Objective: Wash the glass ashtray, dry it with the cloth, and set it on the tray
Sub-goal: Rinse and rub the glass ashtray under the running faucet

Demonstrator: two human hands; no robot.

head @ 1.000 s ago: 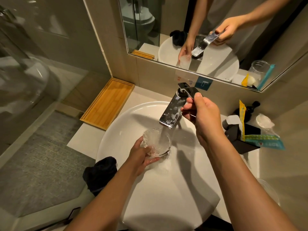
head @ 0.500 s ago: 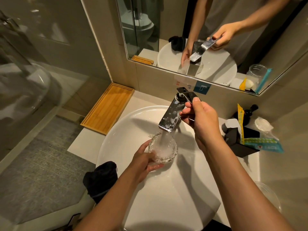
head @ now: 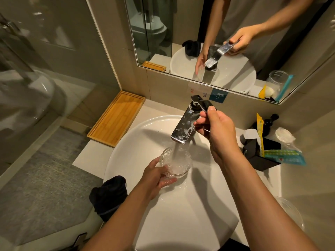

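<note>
Still early: the rinse is under way.
The left hand (head: 155, 178) grips the glass ashtray (head: 176, 163) under the running faucet (head: 184, 125), over the sink (head: 137, 142); the right hand (head: 215, 131) pinches the lever. Cloth (head: 108, 194) at the desk's front-left edge and tray (head: 117, 117) at its back-left corner wait unused.

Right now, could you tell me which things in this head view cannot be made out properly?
- Glass ashtray: its near-left rim is covered by the left hand, and its inside is blurred by running water.
- Faucet lever: mostly wrapped by the right hand.
- Black cloth: a dark heap, folds unreadable.
- Packet print: too small to read.
- Clear dish: faint, partly behind the right forearm.
</note>
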